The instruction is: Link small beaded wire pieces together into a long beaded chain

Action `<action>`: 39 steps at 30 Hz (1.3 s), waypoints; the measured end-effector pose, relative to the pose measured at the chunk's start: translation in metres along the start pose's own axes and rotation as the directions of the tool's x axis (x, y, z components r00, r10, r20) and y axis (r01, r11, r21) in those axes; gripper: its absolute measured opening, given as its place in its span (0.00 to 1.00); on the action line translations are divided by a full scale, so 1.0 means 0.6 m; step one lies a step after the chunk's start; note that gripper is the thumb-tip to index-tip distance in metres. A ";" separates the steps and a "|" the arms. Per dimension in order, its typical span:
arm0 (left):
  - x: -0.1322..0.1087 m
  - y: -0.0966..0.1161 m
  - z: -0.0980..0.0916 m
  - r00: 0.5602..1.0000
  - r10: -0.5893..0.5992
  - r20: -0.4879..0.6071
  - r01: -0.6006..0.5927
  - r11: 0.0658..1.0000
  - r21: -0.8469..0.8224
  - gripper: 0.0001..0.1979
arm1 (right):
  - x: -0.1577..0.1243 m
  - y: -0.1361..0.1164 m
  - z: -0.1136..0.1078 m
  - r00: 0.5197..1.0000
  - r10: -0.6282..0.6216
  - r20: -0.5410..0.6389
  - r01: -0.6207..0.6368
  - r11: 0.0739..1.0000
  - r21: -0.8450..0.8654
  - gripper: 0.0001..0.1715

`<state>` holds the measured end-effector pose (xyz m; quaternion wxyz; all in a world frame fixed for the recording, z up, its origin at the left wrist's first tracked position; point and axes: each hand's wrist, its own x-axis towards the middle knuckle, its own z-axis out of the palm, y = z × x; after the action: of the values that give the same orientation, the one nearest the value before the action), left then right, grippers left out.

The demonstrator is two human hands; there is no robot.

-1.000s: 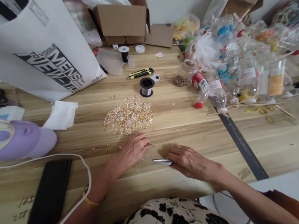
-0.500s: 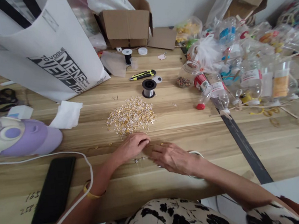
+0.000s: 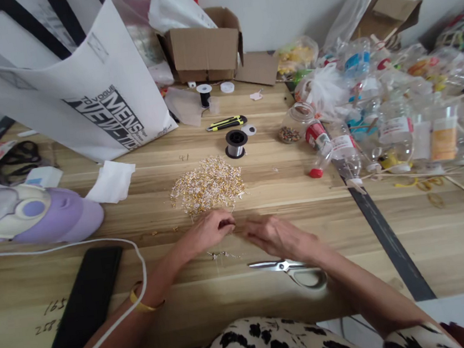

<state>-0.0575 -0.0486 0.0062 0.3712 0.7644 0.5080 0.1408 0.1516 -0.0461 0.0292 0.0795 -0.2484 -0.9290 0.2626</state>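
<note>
My left hand (image 3: 211,228) is closed in a pinch at the near edge of a heap of gold and clear beads (image 3: 208,183); what its fingertips hold is too small to make out. A hand's width to the right, my right hand (image 3: 279,235) has its fingers drawn together and smeared by motion, so whether it grips anything does not show. Below the hands a short beaded strand (image 3: 223,255) lies on the wood. Scissors (image 3: 286,266) with pale handles rest below my right hand, their blades pointing left.
Beyond the beads stand a spool of wire (image 3: 236,144) and a yellow-black utility knife (image 3: 226,122). Plastic bottles (image 3: 344,147) crowd the right side. At left are a dark phone (image 3: 87,299), a white cable (image 3: 139,257), a purple device (image 3: 58,213) and a large bag (image 3: 81,102).
My right hand has moved right, away from my left, and the scissors beneath it now show more fully. The whole view has shifted slightly. My left hand stays pinched by the beads.
</note>
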 end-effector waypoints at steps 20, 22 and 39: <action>-0.005 0.021 0.016 0.998 0.045 0.033 -0.052 0.963 0.264 0.08 | 0.019 -0.016 0.024 0.962 0.266 0.064 -0.223 0.898 -0.378 0.08; -0.006 0.019 0.015 0.999 0.044 0.024 -0.049 0.965 0.257 0.07 | 0.019 -0.016 0.019 0.962 0.260 0.077 -0.209 0.892 -0.400 0.08; -0.014 0.009 -0.003 0.998 0.016 0.055 -0.027 0.977 0.211 0.04 | 0.008 0.042 0.028 0.971 0.219 -0.091 -0.233 0.955 -0.186 0.06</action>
<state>-0.0587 -0.0566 0.0123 0.2994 0.8084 0.5020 0.0697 0.1531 -0.0327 0.0016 0.0565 -0.3686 -0.9124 0.1686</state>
